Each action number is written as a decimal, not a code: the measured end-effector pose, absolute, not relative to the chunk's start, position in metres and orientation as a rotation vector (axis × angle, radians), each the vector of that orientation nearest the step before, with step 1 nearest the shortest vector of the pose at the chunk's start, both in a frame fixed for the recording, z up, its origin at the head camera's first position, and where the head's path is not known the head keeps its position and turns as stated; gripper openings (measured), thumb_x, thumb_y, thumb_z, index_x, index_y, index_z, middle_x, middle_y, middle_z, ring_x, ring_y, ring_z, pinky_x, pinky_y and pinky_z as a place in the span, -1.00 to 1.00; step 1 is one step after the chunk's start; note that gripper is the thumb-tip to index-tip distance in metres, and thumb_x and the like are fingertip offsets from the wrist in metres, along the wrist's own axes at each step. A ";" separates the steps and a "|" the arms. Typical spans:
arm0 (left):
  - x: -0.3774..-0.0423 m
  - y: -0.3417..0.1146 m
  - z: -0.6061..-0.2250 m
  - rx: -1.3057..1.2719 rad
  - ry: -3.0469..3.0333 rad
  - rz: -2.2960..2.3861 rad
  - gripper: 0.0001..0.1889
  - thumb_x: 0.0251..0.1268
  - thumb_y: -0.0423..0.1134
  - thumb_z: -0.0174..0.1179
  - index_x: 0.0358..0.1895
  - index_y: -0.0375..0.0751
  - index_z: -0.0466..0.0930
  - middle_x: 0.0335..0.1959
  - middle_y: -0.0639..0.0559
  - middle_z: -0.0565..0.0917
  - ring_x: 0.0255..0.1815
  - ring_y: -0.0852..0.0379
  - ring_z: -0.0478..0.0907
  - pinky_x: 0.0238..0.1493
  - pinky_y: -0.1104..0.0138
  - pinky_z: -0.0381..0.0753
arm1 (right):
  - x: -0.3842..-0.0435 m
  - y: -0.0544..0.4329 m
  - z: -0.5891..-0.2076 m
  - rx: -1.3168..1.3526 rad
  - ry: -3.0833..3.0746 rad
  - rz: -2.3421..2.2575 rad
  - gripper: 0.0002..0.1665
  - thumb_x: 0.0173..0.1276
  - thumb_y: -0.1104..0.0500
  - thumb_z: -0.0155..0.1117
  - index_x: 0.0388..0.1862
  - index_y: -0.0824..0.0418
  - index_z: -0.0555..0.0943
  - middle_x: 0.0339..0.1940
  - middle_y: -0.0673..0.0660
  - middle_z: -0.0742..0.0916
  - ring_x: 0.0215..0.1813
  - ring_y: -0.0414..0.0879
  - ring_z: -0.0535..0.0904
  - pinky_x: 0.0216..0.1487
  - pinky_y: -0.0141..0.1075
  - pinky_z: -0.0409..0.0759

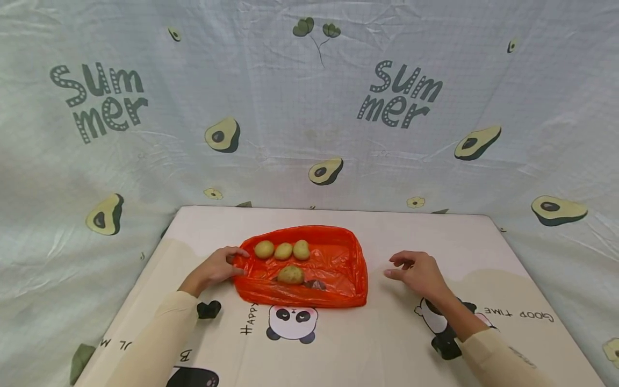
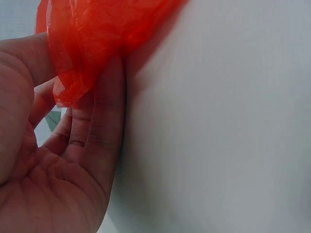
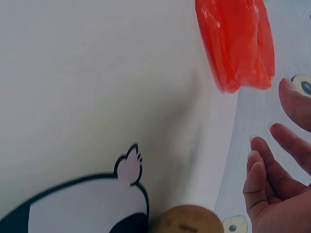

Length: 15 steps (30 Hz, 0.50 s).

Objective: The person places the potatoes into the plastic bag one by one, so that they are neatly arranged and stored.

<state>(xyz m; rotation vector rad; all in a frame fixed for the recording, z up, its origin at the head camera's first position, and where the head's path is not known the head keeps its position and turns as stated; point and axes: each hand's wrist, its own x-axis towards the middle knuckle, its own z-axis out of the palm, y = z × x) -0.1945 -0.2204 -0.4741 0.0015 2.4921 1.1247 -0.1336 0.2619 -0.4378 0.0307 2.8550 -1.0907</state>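
Note:
A red plastic bag (image 1: 338, 263) lies spread in a tray-like shape on the table; whether a container sits under it I cannot tell. Inside, towards its left, pale potatoes (image 1: 283, 251) form a row at the back, and a larger, browner potato (image 1: 291, 274) lies in front of them. My left hand (image 1: 224, 264) holds the bag's left edge; in the left wrist view the red film (image 2: 80, 53) runs between thumb and fingers. To the right of the bag, my right hand (image 1: 417, 273) hovers apart from it, fingers loosely bent and holding nothing.
The table's pale cover (image 1: 358, 349) carries printed pandas and lettering. A cloth with avocado prints (image 1: 309, 107) hangs behind and at the sides. Low in the right wrist view is a brown rounded shape (image 3: 187, 218); I cannot tell whether it is printed.

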 end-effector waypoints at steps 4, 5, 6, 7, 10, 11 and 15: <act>-0.195 -0.221 -0.475 -0.006 2.486 1.126 -0.53 0.27 -0.33 0.35 0.26 -0.22 0.57 0.38 -0.39 0.43 0.23 -0.29 0.48 0.13 0.08 0.76 | -0.132 0.272 -0.438 0.022 2.878 -1.075 -0.53 0.27 0.04 0.54 0.07 0.26 0.74 -0.06 0.23 0.78 -0.08 0.03 0.56 -0.27 -0.27 0.56; -0.195 -0.221 -0.474 -0.006 2.486 1.126 -0.53 0.27 -0.33 0.35 0.26 -0.23 0.57 0.38 -0.39 0.44 0.23 -0.28 0.49 0.12 0.08 0.76 | -0.132 0.275 -0.438 0.024 2.883 -1.072 -0.53 0.27 0.03 0.55 0.07 0.26 0.74 -0.05 0.23 0.78 -0.07 0.03 0.56 -0.26 -0.27 0.56; -0.195 -0.222 -0.474 -0.006 2.484 1.126 -0.54 0.28 -0.33 0.34 0.26 -0.23 0.57 0.38 -0.39 0.43 0.23 -0.28 0.49 0.12 0.09 0.76 | -0.131 0.278 -0.438 0.026 2.886 -1.071 -0.53 0.26 0.03 0.55 0.07 0.26 0.74 -0.05 0.24 0.78 -0.06 0.04 0.56 -0.25 -0.26 0.56; -0.194 -0.222 -0.474 -0.006 2.483 1.127 -0.54 0.28 -0.33 0.34 0.26 -0.23 0.57 0.38 -0.39 0.43 0.22 -0.28 0.49 0.12 0.09 0.77 | -0.130 0.280 -0.438 0.030 2.887 -1.067 -0.52 0.26 0.03 0.55 0.07 0.26 0.74 -0.04 0.24 0.78 -0.05 0.05 0.56 -0.24 -0.26 0.56; -0.194 -0.221 -0.473 -0.003 2.484 1.125 -0.54 0.28 -0.33 0.34 0.26 -0.24 0.57 0.38 -0.40 0.44 0.23 -0.28 0.49 0.13 0.08 0.76 | -0.128 0.288 -0.439 0.050 2.892 -1.058 -0.51 0.26 0.02 0.56 0.08 0.27 0.73 -0.02 0.25 0.77 0.00 0.07 0.55 -0.21 -0.25 0.55; -0.194 -0.221 -0.473 -0.004 2.484 1.126 -0.54 0.27 -0.34 0.34 0.25 -0.24 0.57 0.37 -0.40 0.44 0.22 -0.28 0.50 0.12 0.08 0.76 | -0.127 0.290 -0.439 0.057 2.894 -1.058 -0.50 0.26 0.02 0.56 0.08 0.27 0.73 -0.02 0.25 0.77 0.01 0.07 0.55 -0.20 -0.25 0.54; -0.195 -0.221 -0.473 -0.005 2.480 1.120 -0.53 0.28 -0.33 0.34 0.26 -0.24 0.56 0.38 -0.40 0.43 0.24 -0.29 0.49 0.14 0.07 0.76 | -0.123 0.301 -0.440 0.074 2.913 -1.050 -0.49 0.24 0.01 0.57 0.08 0.27 0.74 -0.02 0.25 0.77 0.03 0.09 0.55 -0.18 -0.24 0.53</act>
